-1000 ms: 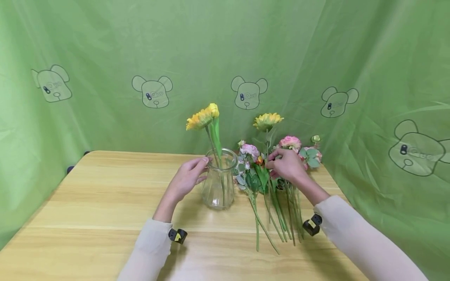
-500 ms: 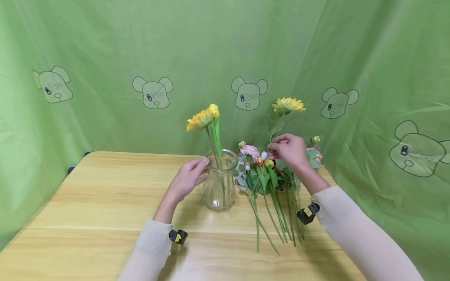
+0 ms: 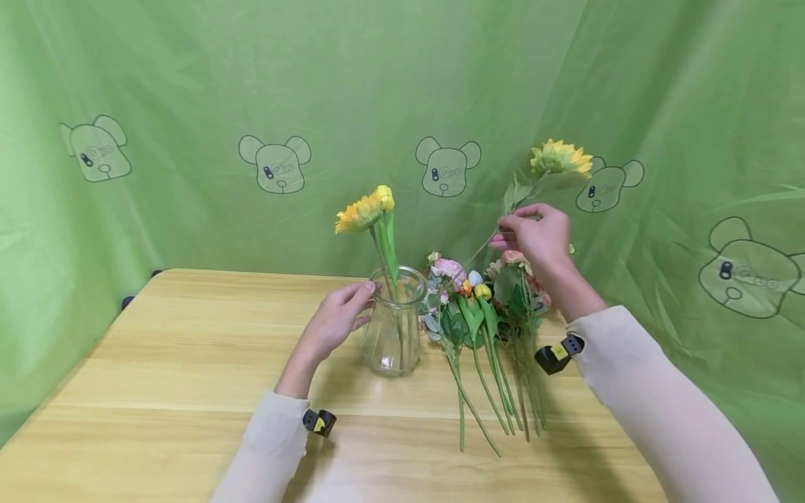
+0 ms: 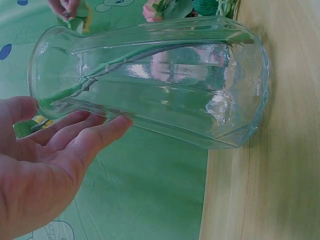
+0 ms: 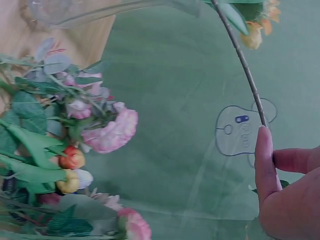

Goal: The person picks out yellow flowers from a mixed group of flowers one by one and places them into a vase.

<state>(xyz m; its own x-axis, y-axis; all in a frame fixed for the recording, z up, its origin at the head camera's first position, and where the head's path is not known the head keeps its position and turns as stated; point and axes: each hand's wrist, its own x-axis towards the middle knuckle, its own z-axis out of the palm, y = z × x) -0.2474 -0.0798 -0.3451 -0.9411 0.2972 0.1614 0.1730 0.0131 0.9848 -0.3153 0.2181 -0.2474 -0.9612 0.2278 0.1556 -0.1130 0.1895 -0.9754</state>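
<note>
A clear glass vase [image 3: 391, 353] stands upright on the table. A yellow-orange sunflower [image 3: 357, 215] and a yellow tulip [image 3: 385, 198] stand in it, their stems showing through the glass. My left hand [image 3: 333, 318] holds the vase at its neck, the thumb [image 4: 22, 107] at the rim and the fingers along the outer wall. Up at the right, my right hand [image 3: 542, 234] pinches another sunflower [image 3: 561, 159] by its stem [image 5: 243, 67] between thumb and fingers. That stem slants down left, and its lower end points toward the vase.
Right of the vase lie several artificial flowers: pink blooms [image 3: 449, 271], tulips [image 3: 481, 291] and rose-like blooms [image 3: 516, 258], stems toward me. The wooden table [image 3: 189, 363] is backed by a green curtain [image 3: 352, 84] with bear-head prints. Both wrists carry a small black camera.
My right hand has risen and moved right, lifting the sunflower off the bunch; its head now leans right. The left hand and the vase have stayed put.
</note>
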